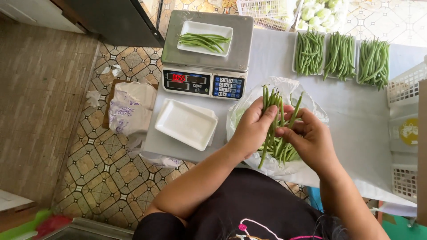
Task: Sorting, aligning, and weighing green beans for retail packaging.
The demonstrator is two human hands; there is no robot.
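Two hands meet over an open clear plastic bag (307, 100) near the front edge of the white counter (356, 124). Left hand (252, 129) wraps a bundle of green beans (275, 129), fingers (267, 116) curled and pressed around the stems, bean tips sticking up past the thumb. Right hand (311, 138) just beside it, fingers pinching a few beans in the same bundle. More beans lie loose in the bag beneath.

Left of the bag: stack of empty white foam trays (186, 123), one corner close to the counter's left edge. Behind it, a digital scale (202, 82) carrying a foam tray with a small heap of beans (204, 41).

Far edge, right: three filled trays of beans (340, 57) side by side, touching. Bare counter between these and the bag, widest open stretch.

Right edge: white plastic basket (407, 84) hard against the counter. Far back, another basket (262, 11) and a bag of pale round vegetables (318, 15).

Patterned tile floor (102, 164) to the left, with a printed plastic bag (129, 111) lying by the counter's side.
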